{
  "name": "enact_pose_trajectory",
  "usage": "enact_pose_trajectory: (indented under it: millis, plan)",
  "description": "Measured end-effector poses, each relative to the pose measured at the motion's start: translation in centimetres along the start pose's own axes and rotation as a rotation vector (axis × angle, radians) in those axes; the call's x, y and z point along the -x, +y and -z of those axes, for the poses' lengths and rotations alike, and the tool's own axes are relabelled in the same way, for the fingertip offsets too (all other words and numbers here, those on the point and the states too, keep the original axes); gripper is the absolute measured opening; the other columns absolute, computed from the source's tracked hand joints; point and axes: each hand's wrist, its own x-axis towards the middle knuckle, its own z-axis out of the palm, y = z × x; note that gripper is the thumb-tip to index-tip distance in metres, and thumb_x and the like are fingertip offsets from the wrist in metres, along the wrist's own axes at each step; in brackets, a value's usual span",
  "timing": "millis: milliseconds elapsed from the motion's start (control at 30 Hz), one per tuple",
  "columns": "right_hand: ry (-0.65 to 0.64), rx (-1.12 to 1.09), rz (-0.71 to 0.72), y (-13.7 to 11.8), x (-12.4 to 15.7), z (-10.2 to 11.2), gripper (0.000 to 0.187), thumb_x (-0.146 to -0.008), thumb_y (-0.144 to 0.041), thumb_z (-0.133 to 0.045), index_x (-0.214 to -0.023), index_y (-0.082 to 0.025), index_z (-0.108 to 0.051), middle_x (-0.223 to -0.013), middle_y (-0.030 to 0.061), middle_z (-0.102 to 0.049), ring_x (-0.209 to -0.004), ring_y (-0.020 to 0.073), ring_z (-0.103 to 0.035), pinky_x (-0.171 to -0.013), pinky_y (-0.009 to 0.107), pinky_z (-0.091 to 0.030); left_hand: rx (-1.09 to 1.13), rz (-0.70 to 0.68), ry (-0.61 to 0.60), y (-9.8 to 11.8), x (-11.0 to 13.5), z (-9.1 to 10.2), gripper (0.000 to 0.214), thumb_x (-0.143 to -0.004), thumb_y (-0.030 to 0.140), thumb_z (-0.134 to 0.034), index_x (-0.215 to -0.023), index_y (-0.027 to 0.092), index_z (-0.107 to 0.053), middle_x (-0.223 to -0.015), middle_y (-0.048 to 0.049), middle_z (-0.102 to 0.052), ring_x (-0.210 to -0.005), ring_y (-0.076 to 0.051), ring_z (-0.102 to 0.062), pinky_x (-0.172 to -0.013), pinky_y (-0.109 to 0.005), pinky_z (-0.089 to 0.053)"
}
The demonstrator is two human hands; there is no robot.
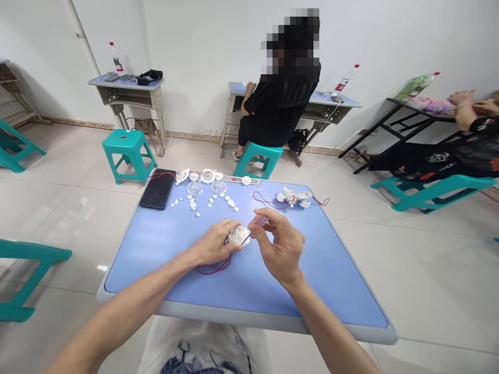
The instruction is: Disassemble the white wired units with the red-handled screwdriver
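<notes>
Holding a clear plastic housing (238, 236) near the middle of the table, the left hand (213, 242) curves its fingers, pressed together, over the piece, apparently to steady it against the work from the other side. Right hand (281, 244): thumb and forefinger pinch a small screwdriver (258, 222) with a translucent handle, the other fingers curled loosely; its thin shaft slants down to the housing, the tip hidden from here. Red wire (214, 267): one slack loop lying by the left hand, seemingly running from the housing, with enough free length not to hinder turning it.

Blue-topped table (163, 249), bearing the rest in a band along its far side, out of the hands' way. Small white plastic parts (202, 202): scattered singly, each easy to pick out. Clear plastic domes (195, 188): set among them. Assembled white unit with red wire (292, 197): lying off to the right, apart from the loose parts. Black smartphone (158, 188): face up at the far left corner.

Beyond the table: teal plastic stool (127, 150); seated person (276, 114) at a wall desk, back turned; another person's hands (463, 104) raised at the right, above a black table (413, 117).
</notes>
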Motion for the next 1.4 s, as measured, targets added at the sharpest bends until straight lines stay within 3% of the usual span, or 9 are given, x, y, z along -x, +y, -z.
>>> enact_pose_trajectory:
  millis: [233,567,1133,1267,1400]
  plan:
    - [0.000,-0.040,-0.065,-0.2,0.1,0.1,0.024,-0.089,-0.020,-0.061,-0.113,-0.025,-0.063,-0.081,0.0005,-0.061,-0.069,0.0133,-0.059,-0.059,0.030,-0.058,-0.044,0.011,-0.016,0.1,0.0,0.0,0.035,-0.079,0.018,-0.065,-0.113,0.017,-0.053,-0.091,-0.0029,-0.053,-0.085,-0.020,-0.051,-0.078,-0.032,-0.042]
    - [0.026,-0.048,-0.051,-0.4,-0.1,0.2,0.029,-0.087,-0.015,-0.064,-0.113,-0.026,-0.067,-0.081,-0.0006,-0.063,-0.065,0.0124,-0.060,-0.058,0.029,-0.059,-0.033,0.022,-0.031,0.3,0.0,0.1,0.027,-0.080,0.019,-0.062,-0.106,0.018,-0.053,-0.091,-0.0034,-0.054,-0.087,-0.021,-0.051,-0.079,-0.032,-0.041]
    - [-0.099,-0.107,-0.093,-0.6,0.0,0.8,0.033,-0.095,-0.016,-0.050,-0.125,-0.025,-0.059,-0.081,0.0000,-0.068,-0.064,0.0118,-0.061,-0.059,0.030,-0.057,-0.013,-0.012,-0.019,-0.8,0.1,-0.4,0.032,-0.082,0.024,-0.062,-0.113,0.017,-0.055,-0.100,-0.0065,-0.058,-0.092,-0.022,-0.054,-0.084,-0.035,-0.044]
    - [-0.105,-0.111,-0.036,-0.6,0.0,0.7,0.030,-0.094,-0.015,-0.051,-0.121,-0.025,-0.058,-0.085,0.0019,-0.066,-0.074,0.0144,-0.063,-0.060,0.030,-0.056,-0.014,-0.007,-0.016,-0.6,0.1,-0.3,0.036,-0.083,0.024,-0.062,-0.117,0.018,-0.053,-0.103,-0.0067,-0.059,-0.093,-0.022,-0.055,-0.084,-0.035,-0.044]
    - [-0.049,-0.003,0.053,-0.7,-0.5,0.5,0.019,-0.088,-0.016,-0.062,-0.104,-0.025,-0.064,-0.085,0.0017,-0.060,-0.073,0.0143,-0.057,-0.062,0.032,-0.052,-0.011,-0.003,-0.018,-0.3,0.1,-0.1,0.029,-0.082,0.023,-0.062,-0.109,0.018,-0.054,-0.098,-0.0054,-0.057,-0.089,-0.021,-0.053,-0.081,-0.034,-0.043]
